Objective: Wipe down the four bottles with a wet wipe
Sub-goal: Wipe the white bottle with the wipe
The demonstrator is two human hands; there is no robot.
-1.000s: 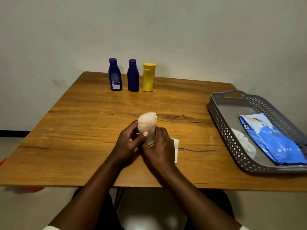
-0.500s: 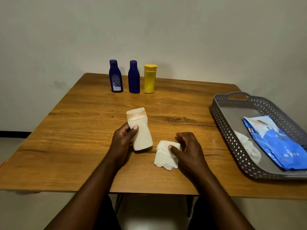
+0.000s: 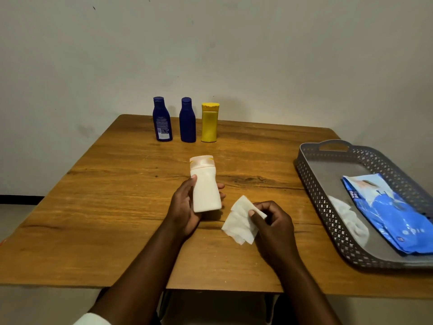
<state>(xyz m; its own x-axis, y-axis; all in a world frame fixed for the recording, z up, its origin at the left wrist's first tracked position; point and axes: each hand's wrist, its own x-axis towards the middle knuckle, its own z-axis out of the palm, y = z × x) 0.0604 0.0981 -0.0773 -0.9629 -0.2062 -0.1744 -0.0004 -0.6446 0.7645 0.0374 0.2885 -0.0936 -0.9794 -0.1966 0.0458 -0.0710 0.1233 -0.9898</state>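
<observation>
Your left hand [image 3: 185, 207] grips the cream-white plastic bottle with the pale peach cap [image 3: 205, 184]: thumb on its near-left side, fingertips wrapped round the far-right side, palm under the base. Bottle is roughly upright, cap tilted slightly away from you, and looks lifted just off the brown wooden table [image 3: 117, 207]; can't tell for certain whether the base touches.

Your right hand [image 3: 274, 227] pinches the crumpled white wet wipe [image 3: 241, 221] between thumb and forefinger, other fingers curled in. The wipe hangs to the left of that hand, lower edge at or just above the tabletop. Wipe and bottle are near each other but apart, not touching.

Well beyond your left hand, at the table's far edge, three bottles stand upright in a row: a dark blue plastic bottle with a white label [image 3: 162, 119], a plain dark blue plastic bottle [image 3: 187, 120] just right of it, then a yellow plastic bottle with a flat yellow cap [image 3: 209, 123]. Small gaps between them.

To the right of your right hand, well apart, sits a grey perforated plastic tray with a handle cutout [image 3: 311, 174]. In it: a blue wet-wipe pack [image 3: 389, 212] and a crumpled white wipe [image 3: 346, 219] just left of the pack.
</observation>
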